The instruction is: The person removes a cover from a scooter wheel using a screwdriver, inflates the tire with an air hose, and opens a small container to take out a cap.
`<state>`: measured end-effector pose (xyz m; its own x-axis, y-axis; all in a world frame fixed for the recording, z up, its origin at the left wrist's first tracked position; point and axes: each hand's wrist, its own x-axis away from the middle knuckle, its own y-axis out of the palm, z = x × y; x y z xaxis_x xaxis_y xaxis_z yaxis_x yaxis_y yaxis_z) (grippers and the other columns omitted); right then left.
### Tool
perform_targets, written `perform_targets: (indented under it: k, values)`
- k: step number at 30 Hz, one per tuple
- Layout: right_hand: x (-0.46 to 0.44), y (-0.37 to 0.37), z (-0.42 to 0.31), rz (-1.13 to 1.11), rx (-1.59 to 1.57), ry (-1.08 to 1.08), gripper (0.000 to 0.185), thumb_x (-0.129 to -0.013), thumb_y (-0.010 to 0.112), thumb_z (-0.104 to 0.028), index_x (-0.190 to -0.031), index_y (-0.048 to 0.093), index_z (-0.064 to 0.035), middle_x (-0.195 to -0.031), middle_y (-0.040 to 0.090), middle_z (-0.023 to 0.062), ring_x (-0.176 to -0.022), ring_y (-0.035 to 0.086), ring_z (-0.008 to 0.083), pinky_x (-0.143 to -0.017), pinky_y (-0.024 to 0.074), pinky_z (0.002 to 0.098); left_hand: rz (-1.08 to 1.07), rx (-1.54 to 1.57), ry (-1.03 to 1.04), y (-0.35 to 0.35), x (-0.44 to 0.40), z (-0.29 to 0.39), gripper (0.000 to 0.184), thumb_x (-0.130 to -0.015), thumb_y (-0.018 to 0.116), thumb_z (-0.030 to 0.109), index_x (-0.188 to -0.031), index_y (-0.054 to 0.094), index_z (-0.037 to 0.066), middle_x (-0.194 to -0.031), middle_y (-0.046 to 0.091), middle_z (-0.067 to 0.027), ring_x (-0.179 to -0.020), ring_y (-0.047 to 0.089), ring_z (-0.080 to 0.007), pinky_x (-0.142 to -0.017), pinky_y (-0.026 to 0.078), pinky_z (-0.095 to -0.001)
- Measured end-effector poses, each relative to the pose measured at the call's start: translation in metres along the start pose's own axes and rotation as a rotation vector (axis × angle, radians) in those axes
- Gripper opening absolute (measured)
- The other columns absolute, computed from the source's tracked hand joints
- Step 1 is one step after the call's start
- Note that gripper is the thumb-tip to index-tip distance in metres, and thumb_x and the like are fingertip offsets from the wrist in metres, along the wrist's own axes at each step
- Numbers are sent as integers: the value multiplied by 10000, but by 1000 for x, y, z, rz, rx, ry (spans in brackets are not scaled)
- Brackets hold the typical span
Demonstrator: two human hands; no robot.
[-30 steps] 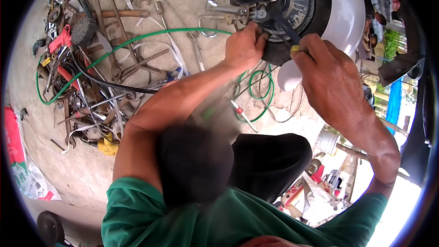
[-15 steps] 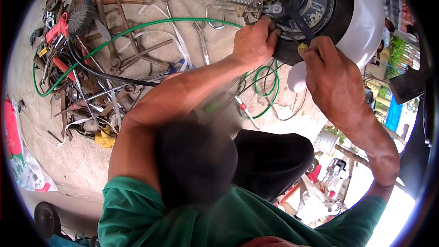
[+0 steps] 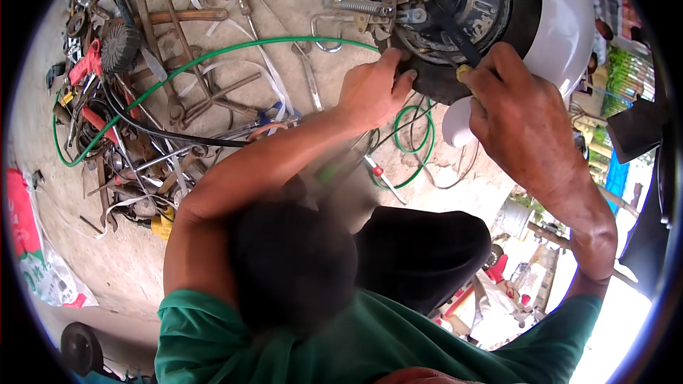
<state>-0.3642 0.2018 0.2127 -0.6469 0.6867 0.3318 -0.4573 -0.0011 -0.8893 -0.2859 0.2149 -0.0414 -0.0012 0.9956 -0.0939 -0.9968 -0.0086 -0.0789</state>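
Note:
Near the top centre, my left hand [image 3: 376, 89] is just below the brake lever parts of a wheel hub [image 3: 477, 0]. Its thumb and forefinger are apart, and nothing clear shows between them. My right hand [image 3: 523, 117] is wrapped round a dark flat tool [image 3: 460, 37], which reaches up across the hub. A yellow piece [image 3: 462, 72] shows at its fingertips. To the left of the hub a spring on a bolt [image 3: 359, 5] sticks out. A green cable [image 3: 263, 42] arcs over the floor towards the hub, and its coil [image 3: 413, 131] lies below my left hand.
Wrenches, sockets and other tools [image 3: 174, 110] are heaped on the concrete floor at left, with a red-handled tool [image 3: 87, 64] and a wire brush wheel [image 3: 121, 48]. A plastic bag [image 3: 53, 274] lies far left. A white fender [image 3: 565, 21] curves round the wheel. My dark-clothed knee [image 3: 427, 249] is below.
My left hand has drawn back down and left from the brake lever parts, its thumb and forefinger now apart. My right hand still holds the tool at the hub. The view has shifted slightly.

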Motion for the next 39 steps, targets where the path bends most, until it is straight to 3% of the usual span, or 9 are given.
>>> perform_targets:
  k: [4,8,9,16,19,24,32,37,39]
  values:
    - [1,2,2,-4,25,-4,260,-742,745,24,-1000,715,6,-980,540,101,-763,672,312,-665,583,428,-76,-106,91,-23,25,-19,260,-927,665,155,-1167,650,58,-760,699,-157,-698,703,-373,-659,551,-472]
    - [2,1,2,-17,71,-7,253,-736,733,13,-988,714,2,-982,536,102,-760,672,306,-659,575,420,1,-361,366,-53,35,-41,239,-866,704,105,-1103,691,79,-884,699,-112,-842,682,-336,-777,525,-466]
    - [2,1,2,-23,77,-15,250,-737,729,10,-987,714,0,-982,536,102,-760,673,305,-657,573,419,-40,-472,332,-62,33,-43,245,-832,732,117,-1072,700,85,-1023,687,-95,-1009,642,-314,-877,483,-453]
    - [0,-3,1,-57,67,7,229,-768,706,11,-996,716,-3,-982,553,108,-783,682,306,-687,573,437,22,-942,381,-83,-13,-88,324,-786,728,129,-1102,673,87,-1121,631,-75,-1064,600,-282,-916,424,-467]
    - [1,8,3,71,60,-45,148,-734,716,-8,-876,676,-14,-995,581,127,-687,702,287,-644,590,381,-4,-949,396,-89,-9,-86,265,-782,652,80,-1043,698,87,-1049,643,-83,-1045,605,-278,-871,431,-459]
    - [1,15,3,74,-12,17,225,-776,666,68,-997,699,37,-1012,565,153,-784,681,358,-700,575,456,-163,-812,349,-96,18,-80,181,-763,641,47,-940,679,46,-969,660,-122,-948,685,-328,-760,601,-448]
    - [1,10,-1,36,-49,55,262,-786,642,107,-1040,690,69,-1022,550,183,-805,670,399,-704,544,494,-758,-589,167,-100,93,-44,210,-839,661,222,-938,636,39,-937,682,-160,-914,706,-382,-794,563,-530]
    - [1,10,0,42,-47,50,259,-781,641,106,-1032,687,68,-1022,551,182,-803,670,399,-698,539,499,-758,-449,77,-120,97,-32,213,-876,664,229,-965,648,36,-940,679,-168,-944,687,-381,-816,546,-526]
    - [1,10,0,70,-31,19,211,-782,642,105,-986,684,68,-1010,558,175,-773,686,370,-690,562,464,-509,-476,271,-140,88,-24,199,-883,673,207,-994,669,42,-945,680,-164,-951,680,-377,-840,540,-515]
